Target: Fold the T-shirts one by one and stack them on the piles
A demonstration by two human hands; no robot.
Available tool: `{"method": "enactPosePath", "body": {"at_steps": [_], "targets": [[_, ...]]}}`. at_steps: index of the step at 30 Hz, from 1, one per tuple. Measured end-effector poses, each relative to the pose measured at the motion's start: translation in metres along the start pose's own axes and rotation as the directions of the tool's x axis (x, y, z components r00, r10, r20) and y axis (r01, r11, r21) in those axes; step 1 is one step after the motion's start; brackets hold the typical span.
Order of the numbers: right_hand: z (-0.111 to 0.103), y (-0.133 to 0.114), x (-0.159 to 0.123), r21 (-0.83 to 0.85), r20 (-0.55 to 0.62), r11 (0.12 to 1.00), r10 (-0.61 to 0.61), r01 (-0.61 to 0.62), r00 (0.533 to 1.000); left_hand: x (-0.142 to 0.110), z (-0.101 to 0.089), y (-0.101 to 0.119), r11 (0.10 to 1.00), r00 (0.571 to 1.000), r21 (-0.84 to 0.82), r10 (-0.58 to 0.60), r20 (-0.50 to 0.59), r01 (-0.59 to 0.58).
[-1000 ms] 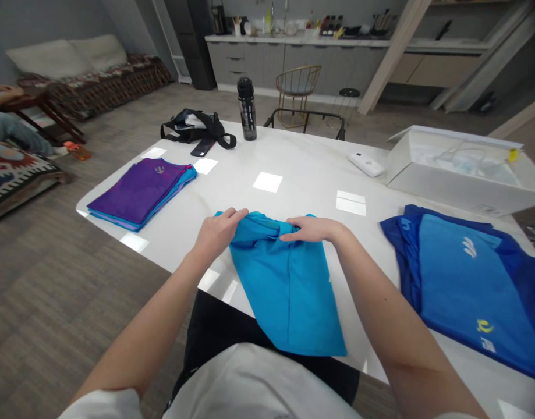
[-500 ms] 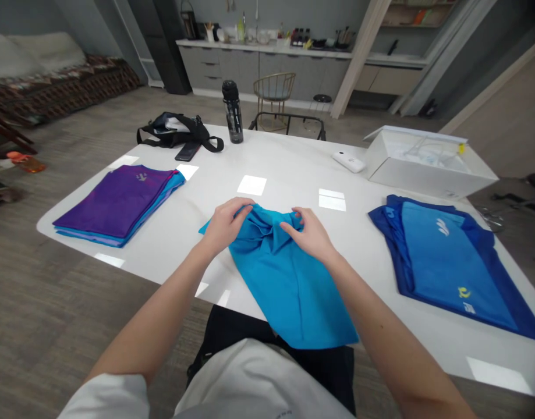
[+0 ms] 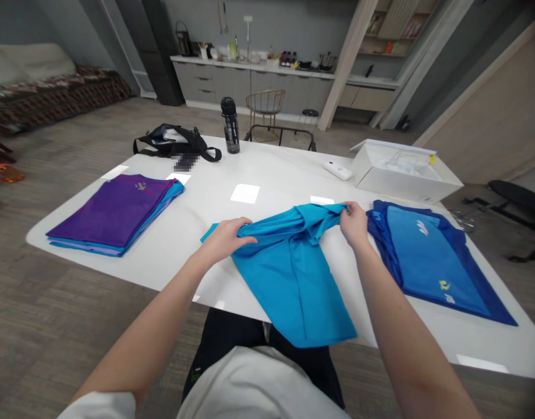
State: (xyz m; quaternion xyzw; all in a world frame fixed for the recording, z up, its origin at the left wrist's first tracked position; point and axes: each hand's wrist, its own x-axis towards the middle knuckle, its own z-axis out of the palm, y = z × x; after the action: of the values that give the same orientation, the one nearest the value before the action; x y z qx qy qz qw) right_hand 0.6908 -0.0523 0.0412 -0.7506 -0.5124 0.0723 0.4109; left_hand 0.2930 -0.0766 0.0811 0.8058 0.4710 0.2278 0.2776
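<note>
A turquoise shirt [image 3: 293, 285] lies partly on the white table [image 3: 215, 186], its lower end hanging over the front edge toward my lap. My left hand [image 3: 226, 238] grips the shirt's upper left part between thumb and fingers. At the upper right, my right hand [image 3: 354, 223] pinches a corner of the cloth and holds it stretched out sideways. The fabric is bunched in folds between both hands. To the left rests a folded stack of shirts with a purple shirt [image 3: 112, 209] on top. On the right, close to my right hand, lie blue shirts [image 3: 433, 256], loosely folded.
Along the far side are a black bag [image 3: 175, 139], a dark bottle [image 3: 230, 125], a white handheld device [image 3: 337, 170] and an open white box [image 3: 402, 171]. Beyond the table stand a chair [image 3: 266, 102] and a kitchen counter [image 3: 258, 65].
My right hand has moved right, pulling the shirt's upper corner outward and spreading the bunched cloth. My left hand stays near the same spot. The camera view has shifted slightly.
</note>
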Motion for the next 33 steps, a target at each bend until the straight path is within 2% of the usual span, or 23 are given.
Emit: {"method": "enactPosePath", "body": {"at_steps": [2, 3, 6, 8, 9, 10, 11, 12, 13, 14, 15, 19, 22, 25, 27, 30, 33], "targets": [[-0.013, 0.019, 0.011, -0.062, 0.007, 0.998, 0.017, -0.017, 1.000, 0.005, -0.003, -0.004, 0.997, 0.997, 0.026, 0.065, 0.044, -0.066], [-0.017, 0.026, 0.013, -0.086, 0.047, 0.996, 0.024, -0.020, 0.999, 0.007, -0.004, -0.007, 0.995, 0.995, 0.047, 0.087, 0.039, -0.089], [-0.017, 0.032, 0.006, -0.111, 0.169, 0.994, 0.023, -0.005, 0.985, 0.012, -0.002, -0.015, 0.992, 0.993, 0.106, 0.084, -0.081, -0.075], [-0.010, 0.023, -0.010, -0.064, 0.205, 0.992, -0.091, 0.106, 0.974, 0.013, 0.002, -0.017, 0.996, 0.986, 0.086, 0.021, -0.166, -0.007], [-0.004, 0.016, -0.020, -0.024, 0.245, 0.980, -0.186, 0.198, 0.952, 0.013, 0.005, -0.016, 0.998, 0.982, 0.061, -0.011, -0.186, 0.023], [0.002, 0.008, -0.031, 0.028, 0.316, 0.953, -0.294, 0.301, 0.902, 0.013, 0.008, -0.015, 0.999, 0.981, 0.034, -0.035, -0.193, 0.042], [0.007, 0.000, -0.043, 0.067, 0.429, 0.919, -0.377, 0.388, 0.821, 0.013, 0.011, -0.012, 0.999, 0.979, 0.012, -0.047, -0.198, 0.050], [0.012, -0.008, -0.054, 0.075, 0.536, 0.891, -0.415, 0.448, 0.735, 0.013, 0.014, -0.010, 0.999, 0.977, -0.003, -0.048, -0.207, 0.048], [0.016, -0.015, -0.066, 0.064, 0.613, 0.870, -0.422, 0.490, 0.668, 0.013, 0.016, -0.007, 0.999, 0.974, -0.010, -0.040, -0.225, 0.039], [0.019, -0.021, -0.076, 0.047, 0.652, 0.851, -0.422, 0.522, 0.630, 0.013, 0.018, -0.004, 1.000, 0.968, -0.011, -0.029, -0.249, 0.027], [0.021, -0.026, -0.086, 0.029, 0.665, 0.836, -0.426, 0.548, 0.614, 0.012, 0.020, -0.002, 1.000, 0.961, -0.007, -0.023, -0.276, 0.022], [0.025, -0.039, -0.117, 0.035, 0.541, 0.798, -0.521, 0.601, 0.661, 0.013, 0.019, 0.008, 0.998, 0.927, 0.006, -0.062, -0.370, 0.069], [0.033, -0.044, -0.132, -0.009, 0.425, 0.803, -0.536, 0.595, 0.729, 0.012, 0.016, 0.021, 0.998, 0.915, -0.009, -0.054, -0.401, 0.055], [0.041, -0.044, -0.133, -0.072, 0.257, 0.875, -0.448, 0.479, 0.856, 0.007, 0.010, 0.035, 0.999, 0.912, 0.020, 0.035, -0.409, -0.029], [0.040, -0.040, -0.125, -0.064, 0.130, 0.919, -0.379, 0.389, 0.916, 0.002, 0.004, 0.040, 0.995, 0.903, 0.070, 0.088, -0.421, -0.065], [0.024, -0.034, -0.104, 0.007, -0.012, 0.959, -0.284, 0.284, 0.959, -0.005, -0.009, 0.037, 0.983, 0.883, 0.162, 0.149, -0.446, -0.084], [-0.006, -0.041, -0.087, 0.104, -0.143, 0.978, -0.163, 0.179, 0.976, -0.009, -0.024, 0.031, 0.957, 0.880, 0.283, 0.186, -0.437, -0.062]]}}
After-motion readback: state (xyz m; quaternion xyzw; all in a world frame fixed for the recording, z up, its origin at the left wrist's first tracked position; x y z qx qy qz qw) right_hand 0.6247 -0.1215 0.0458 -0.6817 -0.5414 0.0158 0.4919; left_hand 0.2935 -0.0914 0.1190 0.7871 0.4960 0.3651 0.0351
